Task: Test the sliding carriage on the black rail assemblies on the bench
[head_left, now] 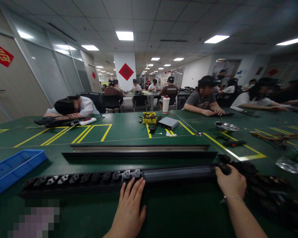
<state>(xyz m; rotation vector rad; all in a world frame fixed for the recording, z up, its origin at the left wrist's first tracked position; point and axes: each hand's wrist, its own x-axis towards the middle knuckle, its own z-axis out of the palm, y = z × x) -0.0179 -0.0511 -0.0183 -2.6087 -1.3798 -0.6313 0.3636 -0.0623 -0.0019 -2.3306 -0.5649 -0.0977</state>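
Observation:
A long black power strip [178, 174] lies across the green table in front of me. Several socket modules [106, 176] sit in a row along its left part; its right part is a plain black channel. My left hand [129, 206] rests with fingers stretched out, their tips on the front edge by the rightmost sockets. At the strip's right end, my right hand [231, 182] has its fingers curled round the end, beside a small dark part. Whether that part is separate from the strip I cannot tell.
Behind the strip lie two long black rails [139, 154]. A blue tray [17, 165] is at the left. Dark parts [265, 188] are heaped at the right, near a plastic bottle [291, 158] and a metal bowl [225, 126]. Other people sit across the table.

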